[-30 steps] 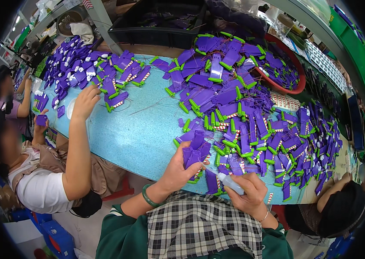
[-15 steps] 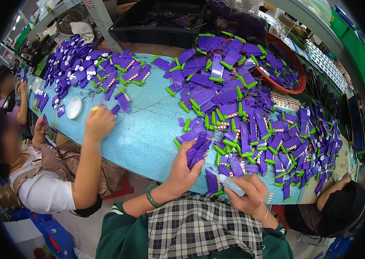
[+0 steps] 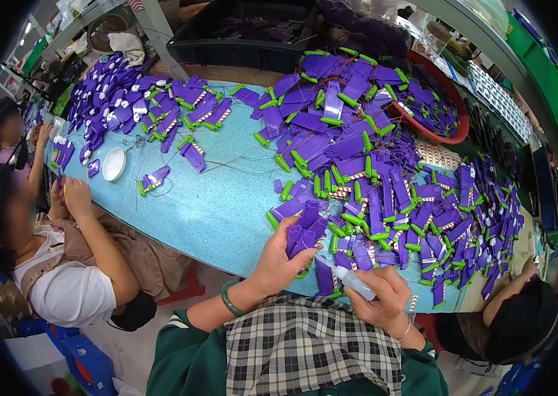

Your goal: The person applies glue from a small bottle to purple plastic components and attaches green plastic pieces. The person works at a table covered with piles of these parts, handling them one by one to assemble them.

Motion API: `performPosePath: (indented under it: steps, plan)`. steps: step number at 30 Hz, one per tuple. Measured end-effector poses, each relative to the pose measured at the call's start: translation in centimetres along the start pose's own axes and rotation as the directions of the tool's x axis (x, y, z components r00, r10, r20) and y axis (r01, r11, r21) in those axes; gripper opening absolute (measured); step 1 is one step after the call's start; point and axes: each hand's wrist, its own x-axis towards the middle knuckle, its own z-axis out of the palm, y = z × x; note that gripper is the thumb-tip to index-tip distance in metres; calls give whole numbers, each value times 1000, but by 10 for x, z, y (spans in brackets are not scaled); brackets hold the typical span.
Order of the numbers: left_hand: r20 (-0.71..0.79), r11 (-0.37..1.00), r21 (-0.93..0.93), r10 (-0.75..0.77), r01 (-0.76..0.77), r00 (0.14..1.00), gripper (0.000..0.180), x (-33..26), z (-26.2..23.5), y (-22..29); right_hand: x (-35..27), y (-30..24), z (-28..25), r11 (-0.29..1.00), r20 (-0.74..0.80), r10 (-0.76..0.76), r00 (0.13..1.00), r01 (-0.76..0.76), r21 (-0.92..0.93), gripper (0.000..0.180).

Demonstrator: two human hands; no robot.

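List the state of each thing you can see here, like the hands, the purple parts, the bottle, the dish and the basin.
Left hand: closed on a few purple parts.
Right hand: gripping a small white bottle, tip pointing left.
Purple pile: loose, heaped on the blue table.
White dish: flat on the table.
Red basin: filled with purple parts.

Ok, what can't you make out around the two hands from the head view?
- Left hand: its fingers cover part of the purple pieces; how many it holds is unclear.
- Right hand: the white bottle is half hidden in the fist; its tip is too small to read.
- Table near edge: cut off by the plaid apron.
- Red basin: contents blurred toward the rim.
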Motion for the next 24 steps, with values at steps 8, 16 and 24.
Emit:
performPosePath:
  steps: [8,16,24]
  plan:
    - [72,995,77,-71,65,995,54,5,-5,-2,1,2,4,1000,-15,7,1000,-7,19,40]
    - [72,989,145,-43,32,997,49,2,-3,3,3,4,4,1000,8,-4,1000,4,11,39]
    - [39,992,121,-29,24,999,49,1,-1,3,2,2,2,1000,-2,-1,1000,1,5,39]
